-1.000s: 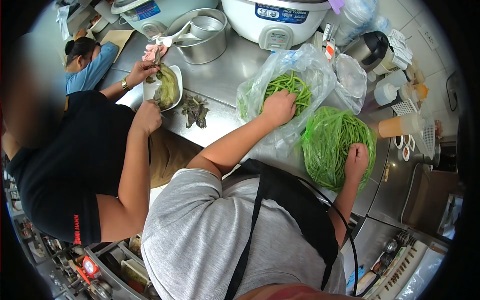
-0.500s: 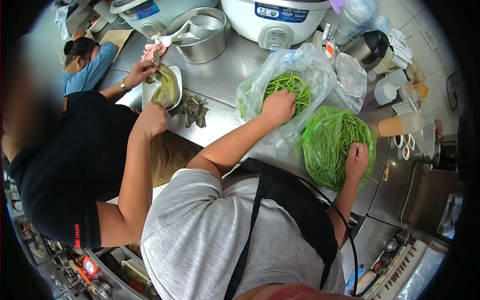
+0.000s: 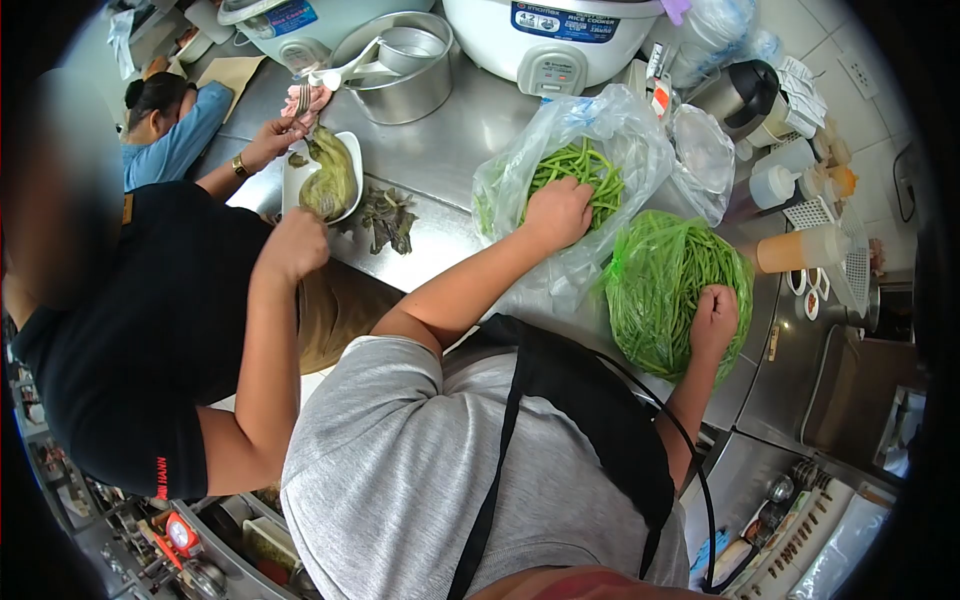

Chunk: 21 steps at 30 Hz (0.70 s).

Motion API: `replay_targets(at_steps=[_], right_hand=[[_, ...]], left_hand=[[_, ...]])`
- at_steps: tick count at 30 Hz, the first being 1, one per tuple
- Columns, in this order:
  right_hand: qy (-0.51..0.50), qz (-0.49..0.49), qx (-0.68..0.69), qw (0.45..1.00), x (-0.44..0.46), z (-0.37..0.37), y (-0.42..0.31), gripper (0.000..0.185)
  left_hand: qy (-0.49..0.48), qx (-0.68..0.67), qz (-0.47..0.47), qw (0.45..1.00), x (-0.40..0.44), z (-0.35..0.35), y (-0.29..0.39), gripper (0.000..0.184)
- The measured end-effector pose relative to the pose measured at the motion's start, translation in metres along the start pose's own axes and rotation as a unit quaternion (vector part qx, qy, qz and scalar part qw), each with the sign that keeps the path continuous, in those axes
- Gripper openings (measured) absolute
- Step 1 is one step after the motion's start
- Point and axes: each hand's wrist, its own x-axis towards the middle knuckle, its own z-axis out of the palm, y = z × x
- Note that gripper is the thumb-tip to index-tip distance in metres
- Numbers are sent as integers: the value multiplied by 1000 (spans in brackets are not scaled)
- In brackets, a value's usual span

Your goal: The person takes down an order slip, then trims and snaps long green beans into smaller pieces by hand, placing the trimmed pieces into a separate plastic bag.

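My left hand (image 3: 559, 214) rests on cut green beans (image 3: 578, 165) inside an open clear plastic bag (image 3: 640, 150). Its fingers are curled, and what they may hold is hidden. At the right, my right hand (image 3: 714, 318) lies closed against a green plastic bag (image 3: 640, 300) full of long green beans (image 3: 685, 265). Its fingers are bent inward over the beans, and anything between them is too small to name. The two bags sit side by side on the steel counter (image 3: 440, 150).
A co-worker at the left works with a fork on a peeled vegetable (image 3: 335, 170) in a white dish (image 3: 292, 185). Dark peels (image 3: 388, 220) lie beside it. Behind stand a steel pot (image 3: 400, 102) and a rice cooker (image 3: 480, 40). Bottles (image 3: 775, 187) line the right.
The co-worker's nearer hand has shifted down and away from the vegetable in the dish. My own hands and both bags have hardly moved.
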Motion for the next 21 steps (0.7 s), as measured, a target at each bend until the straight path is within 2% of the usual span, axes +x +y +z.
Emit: replay_targets(at_steps=[21], right_hand=[[-6, -3, -5, 1000, 1, 0, 1, 8]], left_hand=[[9, -5, 5, 1000, -1, 1, -1, 15]])
